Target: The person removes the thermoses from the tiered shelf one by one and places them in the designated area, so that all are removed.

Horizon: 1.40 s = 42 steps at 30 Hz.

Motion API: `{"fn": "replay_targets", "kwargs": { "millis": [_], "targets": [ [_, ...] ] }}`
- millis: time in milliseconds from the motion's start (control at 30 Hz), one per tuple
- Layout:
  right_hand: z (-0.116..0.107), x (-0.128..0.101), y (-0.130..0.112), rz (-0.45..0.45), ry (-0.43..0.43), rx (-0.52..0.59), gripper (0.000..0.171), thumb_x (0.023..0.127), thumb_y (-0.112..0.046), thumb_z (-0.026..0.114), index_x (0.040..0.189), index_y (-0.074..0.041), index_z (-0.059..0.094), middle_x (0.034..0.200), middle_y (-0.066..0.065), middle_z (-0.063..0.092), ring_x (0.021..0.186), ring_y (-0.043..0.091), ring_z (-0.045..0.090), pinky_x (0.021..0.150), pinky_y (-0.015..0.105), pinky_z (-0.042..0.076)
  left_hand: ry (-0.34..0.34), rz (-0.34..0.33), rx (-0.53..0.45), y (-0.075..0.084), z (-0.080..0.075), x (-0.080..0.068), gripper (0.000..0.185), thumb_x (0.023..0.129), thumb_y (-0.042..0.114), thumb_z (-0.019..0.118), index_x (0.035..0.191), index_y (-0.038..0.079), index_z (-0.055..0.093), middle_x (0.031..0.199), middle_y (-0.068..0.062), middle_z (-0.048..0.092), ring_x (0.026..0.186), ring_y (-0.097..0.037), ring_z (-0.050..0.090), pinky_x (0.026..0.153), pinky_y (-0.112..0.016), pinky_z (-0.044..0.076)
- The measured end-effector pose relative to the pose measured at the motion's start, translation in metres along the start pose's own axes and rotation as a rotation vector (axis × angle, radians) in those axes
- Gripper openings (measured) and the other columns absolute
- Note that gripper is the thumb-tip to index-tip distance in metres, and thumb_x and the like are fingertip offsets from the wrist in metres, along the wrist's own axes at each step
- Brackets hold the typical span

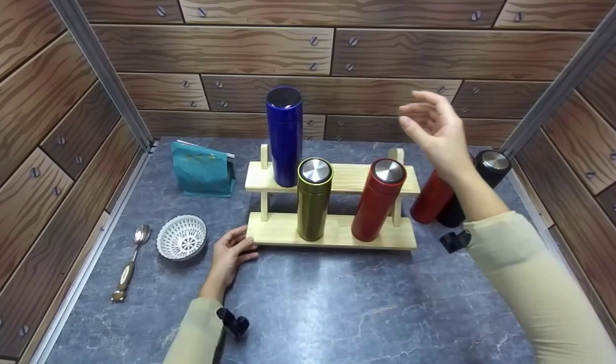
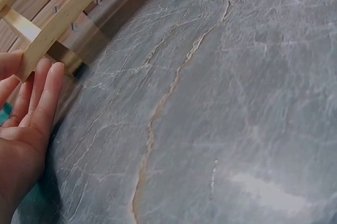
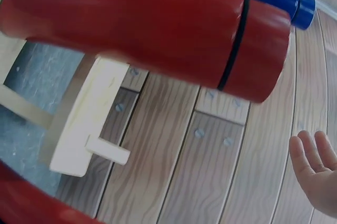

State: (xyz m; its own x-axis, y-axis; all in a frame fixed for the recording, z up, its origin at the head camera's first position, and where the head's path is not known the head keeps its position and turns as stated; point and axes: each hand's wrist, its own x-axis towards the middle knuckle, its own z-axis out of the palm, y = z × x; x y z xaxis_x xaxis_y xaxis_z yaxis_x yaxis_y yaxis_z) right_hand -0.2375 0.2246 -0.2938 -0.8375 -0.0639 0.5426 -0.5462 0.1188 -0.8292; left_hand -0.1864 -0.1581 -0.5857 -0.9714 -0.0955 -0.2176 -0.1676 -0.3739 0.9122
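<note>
A two-tier pale wooden rack [image 1: 277,230] stands on the table. At its lower left corner my left hand [image 1: 230,255] pinches the end of the bottom board, the thumb above and fingers below. A blue flask [image 1: 286,141] stands on the upper tier. On the lower tier are an olive-green flask [image 1: 313,212] and a red flask [image 1: 377,202], which looks tilted in the head view. Raised above the rack's right side, my right hand [image 1: 441,134] holds nothing, its fingers loosely bent. In the right wrist view the red flask [image 3: 147,29] looms close, apart from the hand.
Right of the rack stand another red flask [image 1: 431,199] and a black flask [image 1: 489,174], partly behind my right forearm. On the left are a teal pouch [image 1: 204,172], a white woven basket [image 1: 158,241] and a spoon [image 1: 127,273]. Wood-patterned walls enclose the table.
</note>
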Motion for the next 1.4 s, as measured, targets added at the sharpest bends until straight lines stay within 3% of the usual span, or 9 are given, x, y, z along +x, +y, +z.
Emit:
{"fn": "replay_targets", "kwargs": {
  "millis": [200, 500, 800, 1133, 1400],
  "targets": [
    [0.023, 0.006, -0.01, -0.017, -0.068, -0.041, 0.046, 0.084, -0.002, 0.066, 0.126, -0.002, 0.048, 0.11, 0.019, 0.059, 0.102, 0.027, 0.056, 0.09, 0.032, 0.048, -0.001, 0.003, 0.008, 0.0, -0.001, 0.0, 0.045, 0.083, -0.002, 0.066, 0.125, -0.003, 0.052, 0.105, -0.018, 0.057, 0.075, -0.026, 0.062, 0.063, -0.04, 0.058],
    [0.05, 0.014, -0.021, 0.097, -0.175, -0.037, 0.06, 0.083, -0.008, 0.069, 0.134, -0.005, 0.038, 0.118, 0.015, 0.056, 0.106, 0.026, 0.055, 0.092, 0.034, 0.048, -0.009, 0.0, -0.004, 0.0, 0.001, 0.0, 0.045, 0.083, -0.003, 0.065, 0.126, -0.003, 0.051, 0.107, -0.018, 0.057, 0.076, -0.027, 0.062, 0.064, -0.041, 0.058],
    [0.082, 0.028, -0.021, 0.134, -0.222, -0.008, 0.063, 0.081, -0.012, 0.072, 0.135, -0.006, 0.039, 0.12, 0.013, 0.056, 0.105, 0.026, 0.057, 0.091, 0.034, 0.049, -0.01, 0.028, -0.018, 0.0, 0.0, 0.0, 0.043, 0.082, -0.004, 0.064, 0.124, -0.003, 0.052, 0.104, -0.017, 0.058, 0.074, -0.026, 0.063, 0.062, -0.04, 0.058],
    [0.12, 0.036, -0.018, 0.211, -0.182, 0.197, 0.06, 0.081, -0.006, 0.07, 0.133, -0.001, 0.04, 0.121, 0.018, 0.054, 0.109, 0.03, 0.054, 0.091, 0.035, 0.049, -0.004, 0.026, -0.031, -0.002, -0.003, -0.002, 0.044, 0.083, -0.004, 0.064, 0.124, -0.004, 0.051, 0.106, -0.017, 0.058, 0.074, -0.026, 0.062, 0.064, -0.04, 0.058],
    [0.14, 0.042, -0.006, 0.201, -0.189, 0.017, 0.067, 0.079, -0.017, 0.073, 0.135, -0.005, 0.039, 0.127, 0.016, 0.049, 0.112, 0.027, 0.051, 0.095, 0.031, 0.046, 0.0, 0.022, -0.041, 0.0, 0.001, -0.001, 0.043, 0.083, -0.006, 0.062, 0.124, -0.004, 0.051, 0.107, -0.018, 0.057, 0.074, -0.027, 0.063, 0.064, -0.04, 0.058]
  ]
}}
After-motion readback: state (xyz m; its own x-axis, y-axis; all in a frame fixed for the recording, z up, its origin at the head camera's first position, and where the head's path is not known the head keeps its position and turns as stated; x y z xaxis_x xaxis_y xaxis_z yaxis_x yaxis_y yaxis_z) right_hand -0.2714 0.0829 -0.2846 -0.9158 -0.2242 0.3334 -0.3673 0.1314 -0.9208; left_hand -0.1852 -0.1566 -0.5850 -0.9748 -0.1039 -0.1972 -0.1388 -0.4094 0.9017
